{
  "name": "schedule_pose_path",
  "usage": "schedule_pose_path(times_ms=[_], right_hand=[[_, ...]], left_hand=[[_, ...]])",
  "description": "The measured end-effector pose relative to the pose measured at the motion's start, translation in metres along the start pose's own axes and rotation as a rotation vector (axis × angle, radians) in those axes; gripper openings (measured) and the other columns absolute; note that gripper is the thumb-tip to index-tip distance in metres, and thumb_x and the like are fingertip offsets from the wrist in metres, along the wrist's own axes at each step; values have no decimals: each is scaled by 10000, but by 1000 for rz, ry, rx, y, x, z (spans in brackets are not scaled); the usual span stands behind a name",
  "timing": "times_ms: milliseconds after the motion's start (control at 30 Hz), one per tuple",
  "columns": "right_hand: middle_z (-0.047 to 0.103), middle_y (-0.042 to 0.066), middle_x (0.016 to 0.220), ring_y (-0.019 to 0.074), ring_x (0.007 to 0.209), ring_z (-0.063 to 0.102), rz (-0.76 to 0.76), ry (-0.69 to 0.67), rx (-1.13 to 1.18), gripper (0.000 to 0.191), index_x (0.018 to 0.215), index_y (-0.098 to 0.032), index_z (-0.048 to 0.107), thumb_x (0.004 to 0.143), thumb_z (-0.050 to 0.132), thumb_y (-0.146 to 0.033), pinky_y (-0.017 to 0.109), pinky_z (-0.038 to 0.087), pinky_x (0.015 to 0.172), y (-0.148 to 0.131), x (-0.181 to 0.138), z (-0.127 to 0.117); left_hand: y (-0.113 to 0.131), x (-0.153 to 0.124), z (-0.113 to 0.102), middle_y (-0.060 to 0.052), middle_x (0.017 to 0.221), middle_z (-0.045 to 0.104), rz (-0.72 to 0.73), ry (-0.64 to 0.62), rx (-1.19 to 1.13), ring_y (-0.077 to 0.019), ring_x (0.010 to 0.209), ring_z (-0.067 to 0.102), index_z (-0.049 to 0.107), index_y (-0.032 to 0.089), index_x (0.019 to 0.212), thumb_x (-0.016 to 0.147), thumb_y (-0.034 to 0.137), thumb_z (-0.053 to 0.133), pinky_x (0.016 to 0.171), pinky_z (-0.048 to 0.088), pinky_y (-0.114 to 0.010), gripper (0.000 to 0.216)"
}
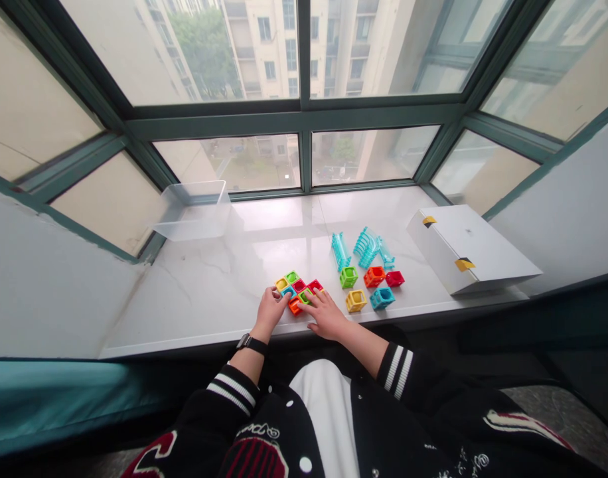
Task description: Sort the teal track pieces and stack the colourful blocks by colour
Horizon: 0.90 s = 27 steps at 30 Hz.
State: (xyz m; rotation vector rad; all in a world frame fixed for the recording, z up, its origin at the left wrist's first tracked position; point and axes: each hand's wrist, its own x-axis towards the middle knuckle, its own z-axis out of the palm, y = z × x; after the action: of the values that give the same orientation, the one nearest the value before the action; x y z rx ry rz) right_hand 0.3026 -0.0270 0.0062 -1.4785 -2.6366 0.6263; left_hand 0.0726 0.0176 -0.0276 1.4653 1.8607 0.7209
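Observation:
A flat cluster of joined toy building blocks (299, 285), hollow cubes in yellow, green, red, blue and orange, lies near the front edge of the white sill. My left hand (270, 312) grips its left side, thumb at the blue cube and fingers by the yellow one. Over the right side bends my right hand (328, 315), its fingers on the green and red cubes. These fingers partly cover the cluster. Separate cubes stand right of it: green (348, 277), yellow (356, 301), orange (374, 277), blue (382, 298) and red (394, 279).
Behind the loose cubes lie clear turquoise track pieces, one straight (340, 251) and one curved (367, 247). A see-through plastic bin (194, 212) stands at the back left. A white box (476, 245) with yellow-black tabs sits at the right. Windows (304, 121) enclose the sill (199, 299).

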Motion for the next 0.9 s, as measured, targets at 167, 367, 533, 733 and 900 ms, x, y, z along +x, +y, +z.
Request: schedule_pose_path(times_ms=[167,367,533,733,900], right_hand=[[273,100,1758,379,1633,174,3,-13,5,807,1612,-341,458,881,797,-346,601,115,1313,0,-1,-3],[260,88,1764,373,1635,163,1,3,11,811,1619,-351,445,883,786,-335,610,114,1310,-1,-1,-2],[265,86,1762,378,1633,166,-13,19,14,796,1611,-342,460,883,782,-338,610,130,1308,0,0,-1],[274,95,1758,385,1634,162,-16,0,14,786,1611,-332,461,890,771,-367,625,132,1304,1,0,-2],[237,120,1767,418,1633,145,-3,-3,-8,857,1638,-308,418,870,796,-357,630,122,1307,-7,2,0]], left_hand=[[9,3,3,-70,905,741,-23,-36,71,-270,845,719,600,207,1177,920,399,607,745,532,-362,321],[-1,5,-6,-92,1102,792,42,-71,76,-302,1026,725,679,257,1155,894,264,534,870,539,-389,299],[-14,6,-21,-90,1086,798,22,-106,70,-301,1030,727,699,252,1146,859,257,545,890,549,-405,325],[-35,-11,-53,-26,742,731,-78,-177,-13,-243,696,706,700,236,1000,873,414,551,704,565,-373,264],[-43,-37,-71,-95,1057,778,-121,-162,-357,-236,856,757,653,209,1206,794,671,677,760,606,-380,620]])
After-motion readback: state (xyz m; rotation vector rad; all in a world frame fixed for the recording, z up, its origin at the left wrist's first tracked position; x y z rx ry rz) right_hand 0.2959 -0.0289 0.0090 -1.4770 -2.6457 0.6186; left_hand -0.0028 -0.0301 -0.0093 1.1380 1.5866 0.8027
